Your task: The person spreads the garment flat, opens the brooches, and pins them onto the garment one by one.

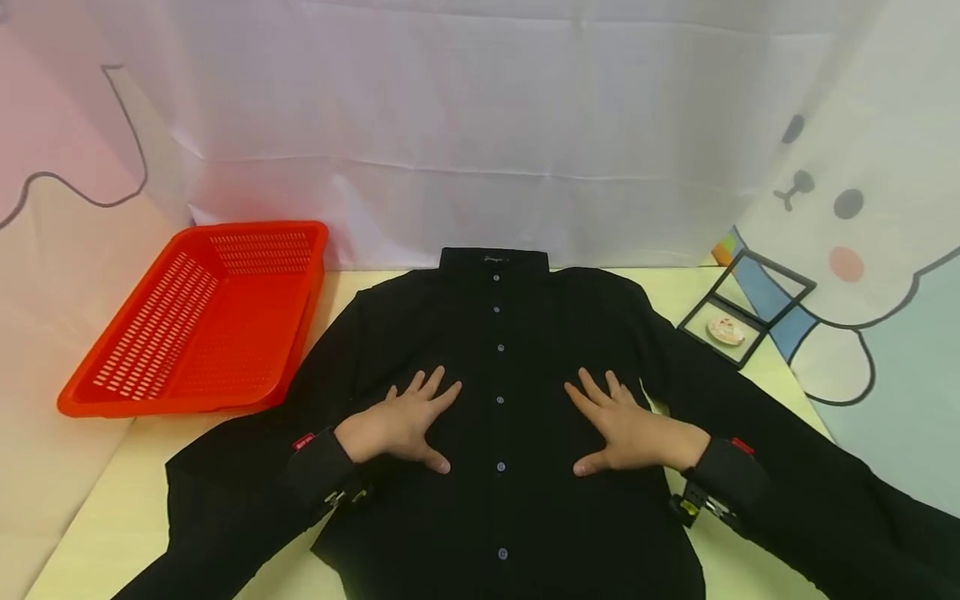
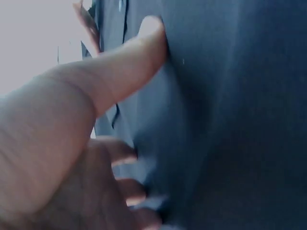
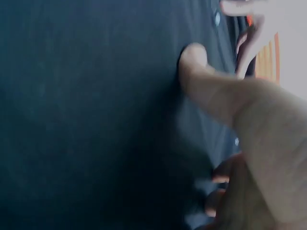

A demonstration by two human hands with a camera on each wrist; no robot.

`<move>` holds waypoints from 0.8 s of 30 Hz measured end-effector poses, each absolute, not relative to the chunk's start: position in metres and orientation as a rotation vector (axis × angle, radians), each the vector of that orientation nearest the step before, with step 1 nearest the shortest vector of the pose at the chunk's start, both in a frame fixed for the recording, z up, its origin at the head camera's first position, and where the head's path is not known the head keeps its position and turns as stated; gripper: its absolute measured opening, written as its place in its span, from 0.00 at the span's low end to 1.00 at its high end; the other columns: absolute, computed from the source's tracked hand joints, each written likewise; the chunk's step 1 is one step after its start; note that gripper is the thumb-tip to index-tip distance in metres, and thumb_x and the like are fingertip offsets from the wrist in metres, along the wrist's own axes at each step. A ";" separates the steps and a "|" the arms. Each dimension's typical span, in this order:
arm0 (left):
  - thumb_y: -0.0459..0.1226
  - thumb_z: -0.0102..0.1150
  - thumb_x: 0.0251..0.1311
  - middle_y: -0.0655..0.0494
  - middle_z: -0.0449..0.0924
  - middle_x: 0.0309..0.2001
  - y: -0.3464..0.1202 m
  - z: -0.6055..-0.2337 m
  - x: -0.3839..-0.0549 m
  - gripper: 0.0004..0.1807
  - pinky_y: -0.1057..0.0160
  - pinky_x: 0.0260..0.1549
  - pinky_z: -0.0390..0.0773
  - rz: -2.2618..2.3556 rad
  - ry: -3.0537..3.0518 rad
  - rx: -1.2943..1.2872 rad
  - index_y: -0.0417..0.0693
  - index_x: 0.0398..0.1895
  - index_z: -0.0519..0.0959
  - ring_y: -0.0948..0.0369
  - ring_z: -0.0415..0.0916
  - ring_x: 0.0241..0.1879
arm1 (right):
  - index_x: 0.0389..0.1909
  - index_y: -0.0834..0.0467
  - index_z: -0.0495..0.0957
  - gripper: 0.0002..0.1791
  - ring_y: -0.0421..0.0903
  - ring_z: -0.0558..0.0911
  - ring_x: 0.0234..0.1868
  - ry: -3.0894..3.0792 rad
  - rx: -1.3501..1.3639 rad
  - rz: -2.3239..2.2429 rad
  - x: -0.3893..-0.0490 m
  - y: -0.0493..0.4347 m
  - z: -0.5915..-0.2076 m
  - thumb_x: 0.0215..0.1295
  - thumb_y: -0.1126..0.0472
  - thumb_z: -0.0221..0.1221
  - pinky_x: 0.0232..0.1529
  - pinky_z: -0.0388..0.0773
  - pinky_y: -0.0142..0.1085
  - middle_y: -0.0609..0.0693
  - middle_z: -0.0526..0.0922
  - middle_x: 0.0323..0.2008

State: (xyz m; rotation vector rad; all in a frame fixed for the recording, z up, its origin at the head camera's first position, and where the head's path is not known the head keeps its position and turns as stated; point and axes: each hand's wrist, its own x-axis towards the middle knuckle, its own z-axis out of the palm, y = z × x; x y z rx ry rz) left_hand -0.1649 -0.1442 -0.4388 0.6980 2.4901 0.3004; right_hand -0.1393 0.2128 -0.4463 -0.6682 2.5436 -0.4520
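Left fingers (image 1: 446,398), right fingers (image 1: 581,401) spread apart

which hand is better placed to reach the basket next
Likely the left hand: it touches the shirt, same side of the buttons as the basket; the right hand is beyond them, farther off.

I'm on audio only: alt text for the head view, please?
Left hand and right hand rest spread on a black shirt laid front-up on a pale table; red basket at left, open black-framed box at right.

The right grip (image 3: 261,129) rests thumb and fingertips on dark buttoned cloth (image 3: 96,96) — left grip (image 3: 251,43) partly showing beyond.
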 end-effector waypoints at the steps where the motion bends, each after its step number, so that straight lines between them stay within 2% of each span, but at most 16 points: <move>1: 0.55 0.80 0.48 0.41 0.33 0.84 -0.145 -0.439 -0.173 0.66 0.25 0.71 0.51 0.312 2.478 0.702 0.52 0.84 0.48 0.36 0.34 0.82 | 0.83 0.59 0.46 0.66 0.82 0.34 0.76 2.542 -0.660 -0.442 -0.148 0.214 -0.447 0.55 0.32 0.70 0.69 0.47 0.78 0.68 0.35 0.82; 4: 0.54 0.79 0.51 0.42 0.30 0.84 -0.149 -0.440 -0.198 0.65 0.30 0.73 0.54 0.367 2.445 0.731 0.52 0.85 0.46 0.37 0.34 0.82 | 0.83 0.58 0.44 0.67 0.81 0.32 0.77 2.543 -0.635 -0.420 -0.174 0.217 -0.448 0.54 0.32 0.71 0.67 0.48 0.79 0.67 0.33 0.82; 7: 0.52 0.76 0.55 0.42 0.34 0.84 -0.152 -0.442 -0.213 0.60 0.36 0.73 0.60 0.391 2.464 0.773 0.52 0.84 0.48 0.39 0.40 0.82 | 0.83 0.59 0.44 0.67 0.81 0.32 0.77 2.549 -0.637 -0.410 -0.194 0.219 -0.449 0.55 0.33 0.70 0.67 0.49 0.79 0.67 0.33 0.82; 11: 0.50 0.74 0.58 0.39 0.54 0.80 -0.156 -0.440 -0.204 0.50 0.40 0.69 0.68 0.327 2.566 0.933 0.48 0.80 0.60 0.40 0.56 0.78 | 0.82 0.62 0.48 0.60 0.82 0.39 0.77 2.607 -0.705 -0.453 -0.194 0.222 -0.446 0.61 0.39 0.70 0.68 0.54 0.76 0.73 0.38 0.80; 14: 0.49 0.76 0.57 0.42 0.70 0.72 -0.162 -0.435 -0.173 0.42 0.45 0.62 0.78 0.286 2.629 1.100 0.48 0.73 0.71 0.45 0.71 0.69 | 0.77 0.64 0.60 0.49 0.77 0.58 0.74 2.721 -0.852 -0.498 -0.168 0.222 -0.442 0.63 0.48 0.72 0.66 0.68 0.67 0.74 0.55 0.76; 17: 0.50 0.78 0.53 0.52 0.78 0.60 -0.171 -0.428 -0.133 0.34 0.53 0.52 0.83 0.292 2.626 1.196 0.52 0.63 0.79 0.55 0.78 0.56 | 0.68 0.61 0.72 0.37 0.61 0.76 0.63 2.785 -1.025 -0.518 -0.128 0.220 -0.437 0.61 0.52 0.74 0.58 0.79 0.54 0.64 0.72 0.65; 20: 0.51 0.80 0.50 0.65 0.79 0.42 -0.178 -0.425 -0.099 0.21 0.63 0.36 0.80 0.307 2.531 1.191 0.59 0.46 0.83 0.67 0.76 0.39 | 0.57 0.54 0.79 0.27 0.43 0.79 0.48 2.693 -1.104 -0.573 -0.086 0.218 -0.433 0.60 0.49 0.74 0.46 0.82 0.41 0.48 0.76 0.51; 24: 0.46 0.79 0.47 0.74 0.70 0.22 -0.184 -0.426 -0.065 0.14 0.68 0.21 0.68 0.324 2.374 1.015 0.64 0.26 0.78 0.72 0.66 0.21 | 0.44 0.43 0.81 0.18 0.30 0.72 0.38 2.439 -0.990 -0.578 -0.046 0.218 -0.429 0.57 0.45 0.75 0.36 0.77 0.31 0.34 0.73 0.41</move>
